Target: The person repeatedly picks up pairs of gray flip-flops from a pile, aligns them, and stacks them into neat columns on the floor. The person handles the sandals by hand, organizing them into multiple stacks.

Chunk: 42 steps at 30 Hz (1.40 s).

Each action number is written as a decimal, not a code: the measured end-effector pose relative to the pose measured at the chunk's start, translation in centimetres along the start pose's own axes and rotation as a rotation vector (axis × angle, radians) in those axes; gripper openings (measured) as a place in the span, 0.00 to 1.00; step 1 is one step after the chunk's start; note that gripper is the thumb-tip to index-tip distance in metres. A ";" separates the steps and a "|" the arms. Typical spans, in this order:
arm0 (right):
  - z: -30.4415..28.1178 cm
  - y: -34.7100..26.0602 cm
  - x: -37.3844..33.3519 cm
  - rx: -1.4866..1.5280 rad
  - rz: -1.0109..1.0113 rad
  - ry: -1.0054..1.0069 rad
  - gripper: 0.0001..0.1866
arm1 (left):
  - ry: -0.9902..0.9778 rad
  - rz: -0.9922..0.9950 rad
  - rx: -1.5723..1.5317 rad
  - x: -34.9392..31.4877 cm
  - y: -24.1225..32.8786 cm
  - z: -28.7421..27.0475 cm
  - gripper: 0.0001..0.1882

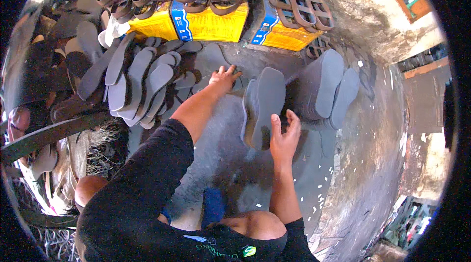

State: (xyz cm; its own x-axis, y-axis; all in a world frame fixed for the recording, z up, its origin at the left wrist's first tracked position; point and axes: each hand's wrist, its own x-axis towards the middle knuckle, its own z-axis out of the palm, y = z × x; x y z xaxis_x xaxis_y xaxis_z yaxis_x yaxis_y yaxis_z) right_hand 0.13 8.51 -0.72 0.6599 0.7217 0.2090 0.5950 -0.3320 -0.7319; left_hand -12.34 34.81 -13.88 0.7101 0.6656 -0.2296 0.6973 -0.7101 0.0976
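My left hand (225, 78) reaches forward, fingers spread, over a flat dark grey shoe sole (211, 57) on the floor; whether it presses on the sole I cannot tell. My right hand (286, 137) is open, thumb and fingers apart, beside the near end of a small upright stack of grey soles (269, 98). Its thumb is close to the stack's lower edge, and contact is unclear. To the right of that stack stands a taller, tilted pile of grey soles (327, 85). Rows of overlapping grey soles (142, 80) lean to the left of my left hand.
Yellow and blue boxes (208, 21) at the back carry brown strapped sandal uppers (299, 0). Dark scraps and soles (64, 66) heap up at the far left, near a long dark strip (54, 137). Small white bits (314, 198) dot the floor at right.
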 end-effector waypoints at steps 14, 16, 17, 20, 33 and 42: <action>8.1 -9.5 -3.3 0.148 -0.078 -0.515 0.33 | 0.373 -0.366 -1.276 -19.8 -3.3 -14.9 0.51; 7.9 -9.8 -3.8 0.171 -0.080 -0.447 0.29 | 0.636 -0.478 -0.641 -20.3 -7.1 -14.3 0.61; 8.0 -9.8 -4.4 0.184 -0.077 -0.418 0.26 | 0.603 -0.716 -0.324 -20.0 -9.2 -14.7 0.68; 7.9 -10.0 -4.6 0.254 -0.023 -0.533 0.24 | 0.229 -0.853 -0.067 -21.4 -15.7 -13.3 0.82; 10.6 -7.8 -4.4 0.306 0.022 -0.596 0.23 | 0.210 -0.834 -0.197 -24.5 -20.8 -13.7 0.47; 17.8 -12.5 -0.3 0.750 0.301 -1.050 0.27 | 0.800 0.062 -0.104 -29.5 -12.5 -15.5 0.45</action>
State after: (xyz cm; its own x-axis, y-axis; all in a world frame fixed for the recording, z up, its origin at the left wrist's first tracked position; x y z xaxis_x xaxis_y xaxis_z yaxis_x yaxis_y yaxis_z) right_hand -15.61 23.23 -3.18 -0.1473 0.9160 -0.3731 -0.1311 -0.3919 -0.9106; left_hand -40.46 27.64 6.65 0.5754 0.6162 0.5378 0.6317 -0.7525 0.1864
